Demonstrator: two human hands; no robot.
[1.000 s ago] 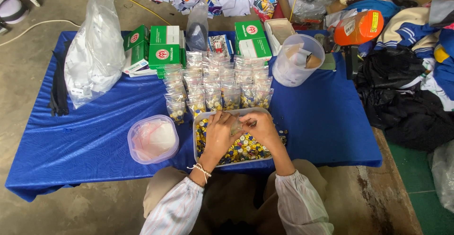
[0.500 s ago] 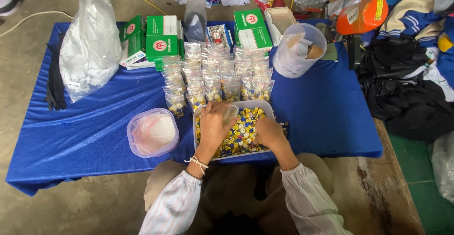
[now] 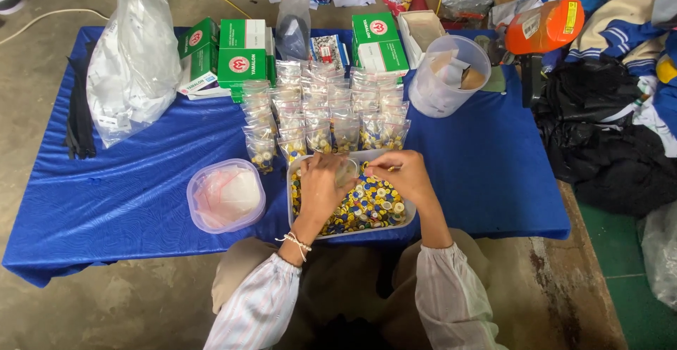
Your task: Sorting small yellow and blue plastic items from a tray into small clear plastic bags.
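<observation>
Head view shows the left hand [image 3: 321, 189] pinching a small clear bag [image 3: 346, 172] over the tray of buttons [image 3: 367, 205] on the blue table [image 3: 127, 181]. Beside it, the right hand [image 3: 402, 175] has fingers curled closed; what they grip is too small to tell.

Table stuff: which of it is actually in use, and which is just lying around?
In use: left hand, right hand, small bag, tray of buttons, filled bags.
Lying about: green boxes, tub, jug, white sack, clothes.
</observation>
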